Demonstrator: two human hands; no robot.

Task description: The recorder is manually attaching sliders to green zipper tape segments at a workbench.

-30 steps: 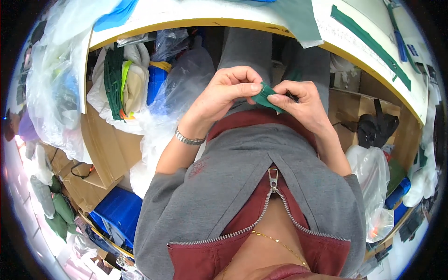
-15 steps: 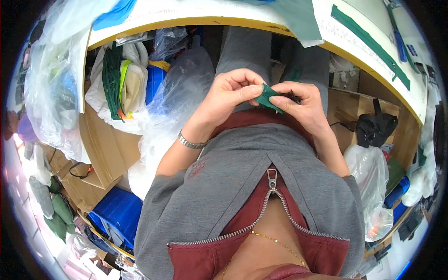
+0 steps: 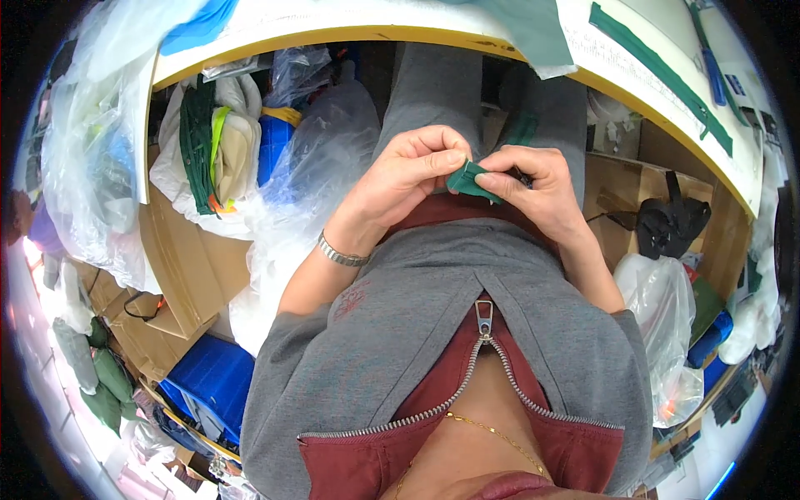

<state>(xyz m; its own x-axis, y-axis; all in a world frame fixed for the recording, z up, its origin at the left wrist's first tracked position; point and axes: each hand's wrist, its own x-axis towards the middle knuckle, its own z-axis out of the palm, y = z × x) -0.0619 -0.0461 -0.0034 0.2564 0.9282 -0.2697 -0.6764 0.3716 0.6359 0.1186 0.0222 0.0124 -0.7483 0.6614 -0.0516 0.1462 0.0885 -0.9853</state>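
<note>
A small piece of dark green fabric (image 3: pixel 468 180) is pinched between the fingertips of both my hands, held in front of my lap just below the table edge. My left hand (image 3: pixel 408 171) grips its left end with thumb and forefinger; a metal bracelet (image 3: pixel 342 252) circles that wrist. My right hand (image 3: pixel 533 187) holds the right end, fingers curled over it. Part of the fabric is hidden under my right fingers.
A white table with a yellow edge (image 3: pixel 350 35) curves across the top, carrying a long green strip (image 3: pixel 667 79) and grey cloth (image 3: pixel 533 33). Clear plastic bags (image 3: pixel 308 158), cardboard boxes (image 3: pixel 179 267) and a blue crate (image 3: pixel 208 387) crowd the floor at left. A black bag (image 3: pixel 671 225) lies at right.
Both hands have stayed at the same spot; my fingers have shifted slightly along the green fabric, and the piece now shows more between the two hands.
</note>
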